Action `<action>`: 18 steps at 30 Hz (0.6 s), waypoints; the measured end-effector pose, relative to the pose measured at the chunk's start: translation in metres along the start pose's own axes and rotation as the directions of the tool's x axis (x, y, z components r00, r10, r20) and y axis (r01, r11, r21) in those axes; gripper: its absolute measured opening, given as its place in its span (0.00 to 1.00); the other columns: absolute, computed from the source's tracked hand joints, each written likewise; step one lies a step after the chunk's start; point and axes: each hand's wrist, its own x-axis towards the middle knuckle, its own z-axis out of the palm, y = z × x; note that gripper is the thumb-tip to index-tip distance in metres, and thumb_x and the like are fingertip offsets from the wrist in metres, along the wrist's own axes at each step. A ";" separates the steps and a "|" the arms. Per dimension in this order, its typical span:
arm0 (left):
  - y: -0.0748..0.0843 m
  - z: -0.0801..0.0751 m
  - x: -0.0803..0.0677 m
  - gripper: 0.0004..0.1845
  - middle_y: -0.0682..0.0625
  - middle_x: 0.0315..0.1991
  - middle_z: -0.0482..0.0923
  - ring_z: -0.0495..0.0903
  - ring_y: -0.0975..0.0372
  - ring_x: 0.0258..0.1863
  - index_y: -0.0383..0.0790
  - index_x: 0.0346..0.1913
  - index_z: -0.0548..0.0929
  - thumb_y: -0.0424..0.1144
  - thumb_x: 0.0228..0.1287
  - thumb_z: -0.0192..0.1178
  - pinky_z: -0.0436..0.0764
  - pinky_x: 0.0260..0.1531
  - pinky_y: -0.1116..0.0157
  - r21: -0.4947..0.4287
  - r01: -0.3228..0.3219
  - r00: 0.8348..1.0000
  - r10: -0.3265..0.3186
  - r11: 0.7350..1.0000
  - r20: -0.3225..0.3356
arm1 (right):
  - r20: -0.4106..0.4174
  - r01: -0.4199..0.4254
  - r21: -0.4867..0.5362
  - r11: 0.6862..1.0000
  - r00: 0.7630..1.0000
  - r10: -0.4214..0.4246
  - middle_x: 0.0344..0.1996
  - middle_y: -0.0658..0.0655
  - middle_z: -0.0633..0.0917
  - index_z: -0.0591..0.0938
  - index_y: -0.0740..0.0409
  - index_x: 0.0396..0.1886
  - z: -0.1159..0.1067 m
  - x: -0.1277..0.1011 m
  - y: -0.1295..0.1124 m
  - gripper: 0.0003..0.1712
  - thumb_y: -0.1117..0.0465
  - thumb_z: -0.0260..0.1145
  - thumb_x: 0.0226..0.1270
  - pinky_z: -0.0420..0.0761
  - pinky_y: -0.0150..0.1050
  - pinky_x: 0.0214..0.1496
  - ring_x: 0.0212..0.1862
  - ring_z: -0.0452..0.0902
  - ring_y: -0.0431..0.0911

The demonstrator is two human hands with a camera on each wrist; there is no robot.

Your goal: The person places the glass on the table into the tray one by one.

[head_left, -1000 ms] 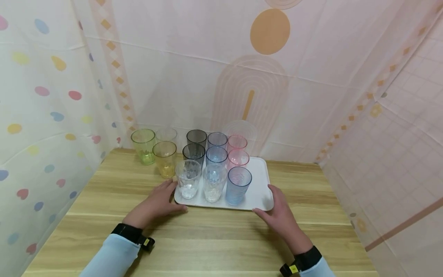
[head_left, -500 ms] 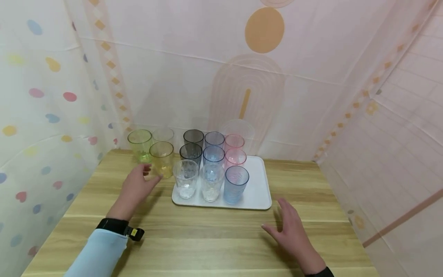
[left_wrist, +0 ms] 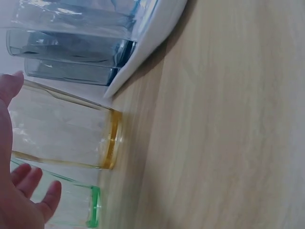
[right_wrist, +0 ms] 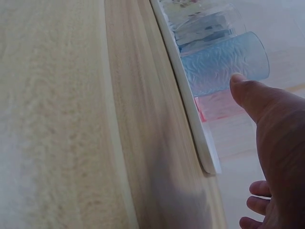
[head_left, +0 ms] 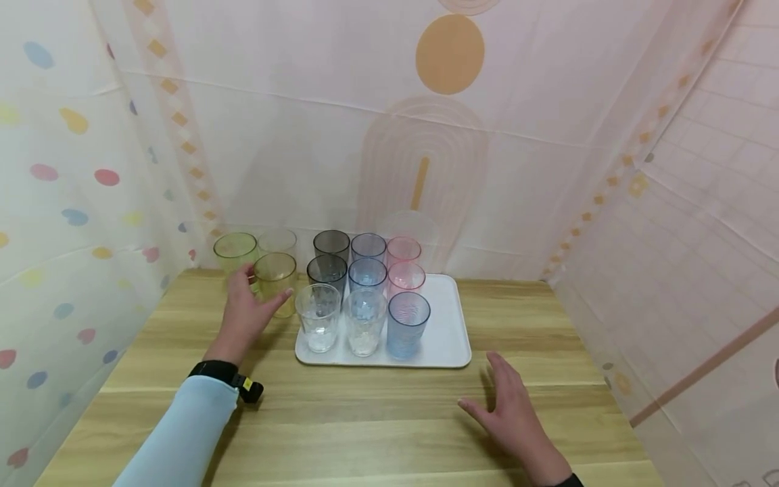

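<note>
Left grip apart around amber cup, near far-left corner of counter; contact unclear. Best close evenly, lift clear of green cup. Right grip apart, near tray.

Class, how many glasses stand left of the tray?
3: the amber glass by the left hand; behind it, the green glass, leftmost, and the clear glass, partly hidden.

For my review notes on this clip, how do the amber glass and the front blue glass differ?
The amber glass stands on the wooden table; the front blue glass, on the white tray. The left hand is around the amber glass; no hand touches the front blue glass. Both stand upright and are see-through.
</note>
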 end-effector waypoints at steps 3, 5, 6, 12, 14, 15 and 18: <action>-0.002 0.001 0.002 0.61 0.30 0.80 0.57 0.63 0.35 0.77 0.36 0.89 0.48 0.61 0.70 0.75 0.70 0.73 0.32 -0.013 -0.012 1.000 0.012 1.000 0.007 | 0.002 0.000 -0.008 1.000 1.000 0.000 0.81 0.73 0.68 0.61 0.67 0.86 0.001 0.000 0.002 0.63 0.42 0.84 0.66 0.68 0.72 0.78 0.80 0.64 0.71; -0.002 0.001 0.002 0.60 0.30 0.79 0.60 0.64 0.36 0.76 0.35 0.88 0.49 0.61 0.71 0.75 0.72 0.72 0.33 -0.023 -0.014 1.000 0.015 1.000 0.012 | 0.006 0.000 -0.012 1.000 1.000 0.000 0.82 0.72 0.68 0.61 0.67 0.86 0.002 0.000 0.003 0.63 0.41 0.84 0.66 0.67 0.71 0.79 0.80 0.64 0.70; -0.002 0.001 0.002 0.59 0.30 0.78 0.61 0.64 0.36 0.76 0.35 0.88 0.50 0.60 0.72 0.75 0.73 0.72 0.33 -0.028 -0.015 1.000 0.015 0.999 0.015 | 0.010 0.000 -0.015 1.000 1.000 0.000 0.82 0.71 0.67 0.60 0.67 0.87 0.002 0.000 0.003 0.64 0.41 0.84 0.66 0.67 0.70 0.80 0.81 0.64 0.70; 0.000 -0.004 0.000 0.60 0.30 0.77 0.63 0.66 0.36 0.76 0.34 0.87 0.51 0.63 0.71 0.74 0.76 0.70 0.34 -0.020 -0.007 1.000 0.007 1.000 0.026 | 0.031 0.005 -0.046 0.999 0.999 -0.004 0.83 0.70 0.66 0.60 0.66 0.88 0.002 0.002 0.002 0.65 0.38 0.82 0.66 0.65 0.70 0.81 0.82 0.62 0.69; 0.000 -0.008 -0.003 0.61 0.30 0.78 0.63 0.65 0.36 0.76 0.34 0.87 0.51 0.64 0.70 0.74 0.76 0.70 0.34 -0.014 0.004 1.000 -0.003 1.000 0.028 | 0.032 0.013 -0.057 0.998 0.999 -0.011 0.83 0.70 0.66 0.60 0.66 0.88 0.002 0.003 0.002 0.65 0.37 0.82 0.66 0.65 0.70 0.81 0.82 0.62 0.69; 0.000 -0.011 -0.004 0.61 0.30 0.78 0.64 0.66 0.36 0.76 0.34 0.88 0.51 0.65 0.69 0.74 0.76 0.70 0.34 -0.011 0.008 1.000 -0.008 1.000 0.029 | 0.030 0.017 -0.062 0.998 0.999 -0.015 0.83 0.70 0.66 0.60 0.66 0.87 0.002 0.003 0.001 0.65 0.37 0.82 0.66 0.65 0.70 0.81 0.81 0.63 0.70; 0.000 -0.020 -0.010 0.62 0.30 0.77 0.64 0.66 0.36 0.76 0.33 0.87 0.51 0.65 0.69 0.75 0.76 0.70 0.34 -0.004 0.016 0.999 -0.016 1.000 0.030 | 0.027 0.025 -0.068 0.997 0.999 -0.024 0.83 0.71 0.67 0.61 0.66 0.87 0.001 0.005 0.001 0.64 0.38 0.82 0.67 0.66 0.71 0.80 0.81 0.64 0.70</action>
